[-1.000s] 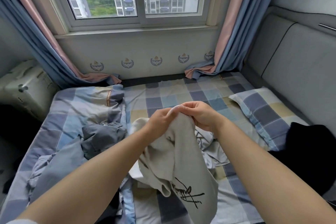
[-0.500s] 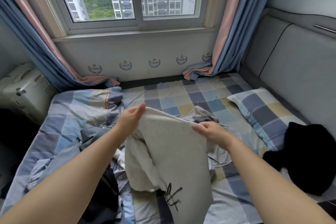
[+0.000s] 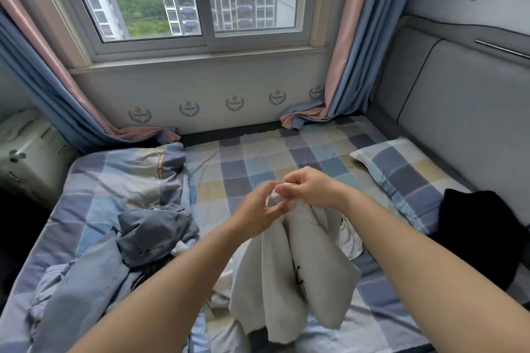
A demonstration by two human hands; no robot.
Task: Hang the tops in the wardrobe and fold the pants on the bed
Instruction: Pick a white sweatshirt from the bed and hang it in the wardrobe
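Observation:
A cream garment with black script print [image 3: 284,281] hangs doubled over above the checked bed [image 3: 252,163]. My right hand [image 3: 311,188] grips its top edge in a fist. My left hand [image 3: 258,209] is right beside it, thumb and fingers touching the same bunched edge, fingers loosely spread. A grey-blue garment [image 3: 152,233] lies crumpled on the left of the bed. White clothing [image 3: 350,241] lies under the cream piece. A black garment [image 3: 484,232] sits at the right by the pillow.
A checked duvet [image 3: 94,209] is bunched on the left half of the bed, a checked pillow [image 3: 401,178] at the right against the padded grey headboard [image 3: 459,112]. Curtains [image 3: 344,66] hang by the window. A white suitcase [image 3: 25,152] stands at far left.
My hands were apart, holding the cream garment spread wide; now they have come together at the top, folding it in half so it hangs in two layers.

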